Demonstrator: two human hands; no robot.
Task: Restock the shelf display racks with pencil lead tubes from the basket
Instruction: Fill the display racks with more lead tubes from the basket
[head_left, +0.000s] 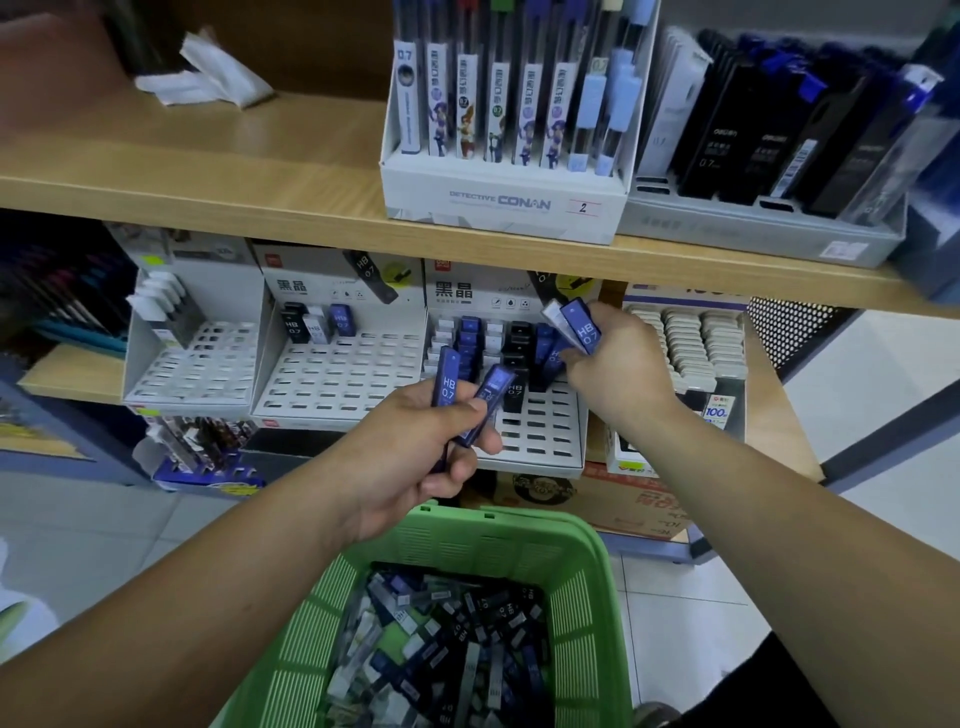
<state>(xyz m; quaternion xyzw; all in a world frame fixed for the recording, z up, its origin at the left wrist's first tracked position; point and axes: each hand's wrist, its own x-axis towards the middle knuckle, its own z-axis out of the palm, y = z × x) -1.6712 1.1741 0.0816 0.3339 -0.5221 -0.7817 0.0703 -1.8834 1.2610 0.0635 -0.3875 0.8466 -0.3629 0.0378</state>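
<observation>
Leftward, the left hand (410, 452) grips two blue lead tubes (448, 387) before the display rack (545, 431); the right hand (618, 371) pinches a blue tube (582, 327) and a clear tube (552, 313) over the rack's filled rows. Below the rack, the green basket (519, 540) holds loose tubes (457, 639).

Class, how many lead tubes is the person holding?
4: two blue tubes in the left hand; one blue tube and one clear tube in the right hand. Fingers may hide more.
</observation>
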